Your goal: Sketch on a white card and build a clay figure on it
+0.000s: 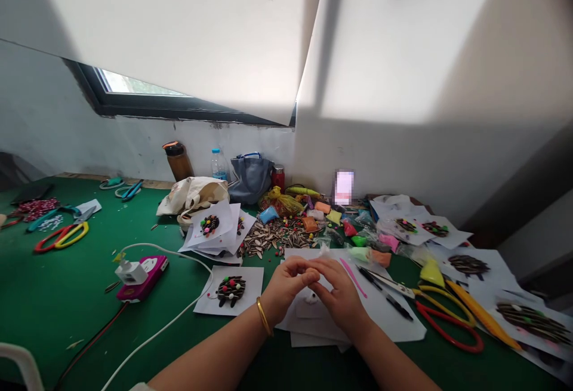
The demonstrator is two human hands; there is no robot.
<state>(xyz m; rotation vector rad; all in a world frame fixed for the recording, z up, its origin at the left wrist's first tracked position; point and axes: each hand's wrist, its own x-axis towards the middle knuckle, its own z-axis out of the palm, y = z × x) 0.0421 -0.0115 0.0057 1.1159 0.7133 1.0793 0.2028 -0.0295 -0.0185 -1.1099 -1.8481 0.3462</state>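
My left hand point(285, 291), with a gold bangle at the wrist, meets my right hand point(339, 295) over white paper sheets point(385, 328). Their fingers are closed and touch at the tips; whatever is between them is hidden or too small to name. Below the fingers lies a small white lump point(312, 298) on the paper. A pink strip point(353, 277) and black pens point(394, 302) rest right of my right hand. Left of my left hand is a card point(203, 306) bearing a hedgehog-like figure point(231, 291) of dark seeds with coloured balls.
Scissors with red and yellow handles point(447, 316) lie right, beside a yellow cutter-like tool point(481, 313). Sunflower seeds point(268, 237) and coloured clay packets point(322, 207) spread behind the hands. A magenta power strip point(143, 280) with a white cable point(168, 326) is left. A phone point(344, 188) stands behind.
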